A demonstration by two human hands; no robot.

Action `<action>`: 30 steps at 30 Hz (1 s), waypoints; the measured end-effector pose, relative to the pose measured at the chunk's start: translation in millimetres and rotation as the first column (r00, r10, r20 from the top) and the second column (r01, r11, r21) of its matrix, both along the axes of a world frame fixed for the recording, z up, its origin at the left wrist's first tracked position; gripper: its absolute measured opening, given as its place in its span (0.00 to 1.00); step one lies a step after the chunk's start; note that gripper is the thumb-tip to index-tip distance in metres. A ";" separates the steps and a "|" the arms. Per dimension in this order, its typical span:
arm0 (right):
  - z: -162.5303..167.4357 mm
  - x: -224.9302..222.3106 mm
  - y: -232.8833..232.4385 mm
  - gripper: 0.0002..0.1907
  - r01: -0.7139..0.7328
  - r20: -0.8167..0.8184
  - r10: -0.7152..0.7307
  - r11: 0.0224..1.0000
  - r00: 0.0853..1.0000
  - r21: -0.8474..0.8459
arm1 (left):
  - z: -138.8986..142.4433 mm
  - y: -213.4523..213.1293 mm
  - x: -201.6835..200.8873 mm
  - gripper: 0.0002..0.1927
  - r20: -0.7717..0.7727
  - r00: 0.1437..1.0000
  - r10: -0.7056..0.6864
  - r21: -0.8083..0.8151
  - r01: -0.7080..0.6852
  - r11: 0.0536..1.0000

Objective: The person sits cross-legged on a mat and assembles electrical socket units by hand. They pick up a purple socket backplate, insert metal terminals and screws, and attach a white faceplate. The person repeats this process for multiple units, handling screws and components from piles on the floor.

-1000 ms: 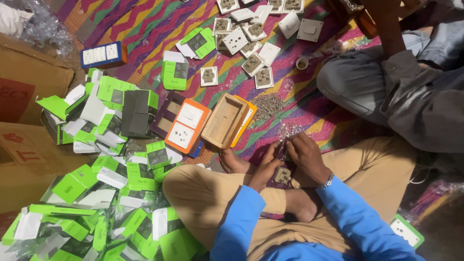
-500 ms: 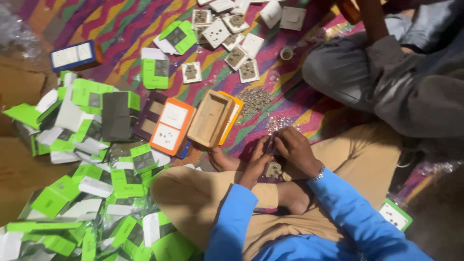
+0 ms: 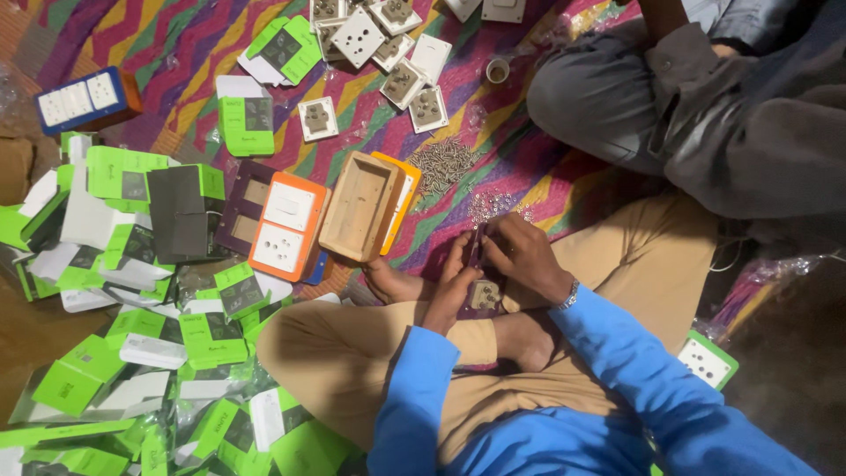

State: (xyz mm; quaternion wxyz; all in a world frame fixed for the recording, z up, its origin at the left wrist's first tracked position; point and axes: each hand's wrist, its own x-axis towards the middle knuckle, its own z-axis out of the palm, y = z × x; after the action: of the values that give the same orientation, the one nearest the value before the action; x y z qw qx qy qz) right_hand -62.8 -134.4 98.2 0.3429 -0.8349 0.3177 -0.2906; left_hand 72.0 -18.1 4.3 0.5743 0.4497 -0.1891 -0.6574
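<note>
I sit cross-legged in tan trousers and blue sleeves. My left hand (image 3: 451, 291) grips a small square socket part (image 3: 484, 293), its back side up, over my lap. My right hand (image 3: 522, 256) holds a thin dark tool (image 3: 478, 247), likely a screwdriver, with its tip at the part. Just beyond my hands lie a pile of dark screws (image 3: 441, 165) and a scatter of small shiny washers (image 3: 495, 206) on the striped mat. A wooden box frame (image 3: 361, 206) stands to the left of my hands.
An orange socket plate (image 3: 285, 225) lies beside the wooden frame. Green and white cartons (image 3: 159, 335) are heaped at the left. Several loose socket parts (image 3: 401, 62) lie at the top. Another person's grey-trousered legs (image 3: 687, 106) fill the upper right. A blue-edged socket board (image 3: 86, 97) sits far left.
The view has shifted, so everything sits lower-left in frame. My hands stay together on the socket part with only small finger movements.
</note>
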 end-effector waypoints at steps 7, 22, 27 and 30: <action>1.2 -3.7 -0.4 0.10 -0.010 -0.020 0.011 1.000 1.000 0.028 | 9.9 1.3 4.1 0.43 -0.109 0.994 -0.025 0.038 0.030 0.999; -7.3 1.4 11.3 0.08 0.026 -0.030 -0.026 1.000 0.999 0.005 | 14.2 2.5 1.2 0.42 -0.120 0.993 0.008 0.069 0.000 0.998; -9.7 2.6 12.4 0.09 0.084 -0.075 -0.085 0.996 0.994 -0.022 | 6.5 3.1 -2.3 0.41 -0.092 0.996 0.011 0.007 -0.010 1.000; -10.4 1.5 19.7 0.07 0.081 -0.101 -0.087 0.995 0.991 -0.062 | -1.6 5.5 -3.7 0.40 -0.074 0.997 0.008 0.037 -0.006 0.999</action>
State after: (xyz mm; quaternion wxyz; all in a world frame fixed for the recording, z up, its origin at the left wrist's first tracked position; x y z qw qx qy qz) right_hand -61.3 -114.7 87.8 0.2891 -0.8443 0.3614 -0.2700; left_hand 68.4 -12.5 2.7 0.5749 0.4362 -0.1538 -0.6750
